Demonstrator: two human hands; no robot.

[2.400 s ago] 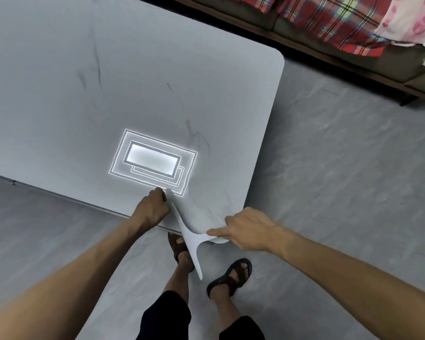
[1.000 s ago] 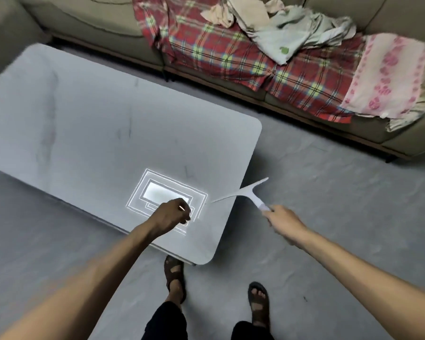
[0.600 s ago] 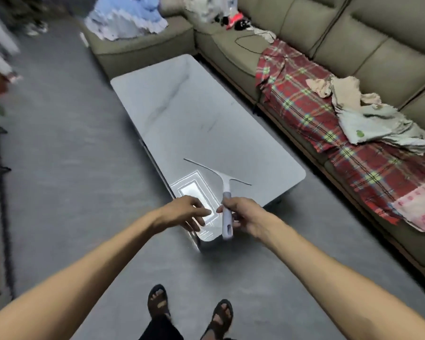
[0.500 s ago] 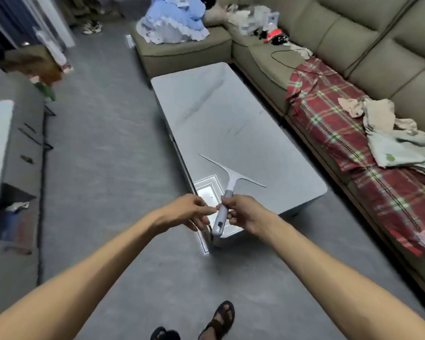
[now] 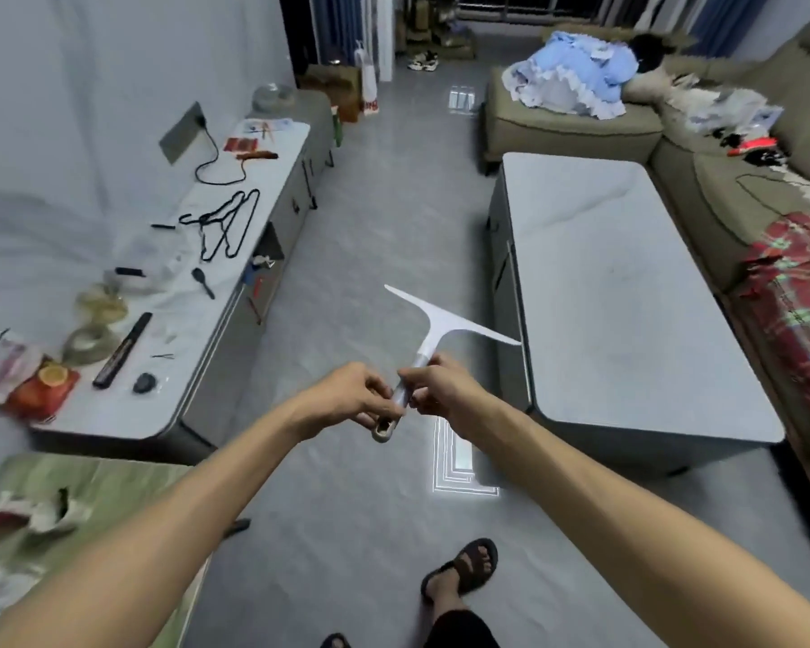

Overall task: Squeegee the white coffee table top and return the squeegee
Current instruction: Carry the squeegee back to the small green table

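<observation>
At six o'clock I see a sandalled foot (image 5: 461, 567) on the grey floor (image 5: 370, 254), with a bright rectangular patch of light (image 5: 459, 456) just ahead of it. Above that, near the centre, my left hand (image 5: 347, 395) and right hand (image 5: 445, 385) meet on the squeegee (image 5: 433, 336): both sets of fingers are curled shut around its grey handle, the left lower down, the right higher up, and the white blade stands tilted above them, clear of any surface. At three o'clock lies the white coffee table (image 5: 627, 292), apart from the squeegee, its top bare. At nine o'clock a low white cabinet (image 5: 192, 329) carries hangers (image 5: 228, 224), a brush and other clutter. At one to two o'clock the sofa (image 5: 721, 180) holds a plaid blanket (image 5: 796, 297) and blue clothing (image 5: 576, 77).
</observation>
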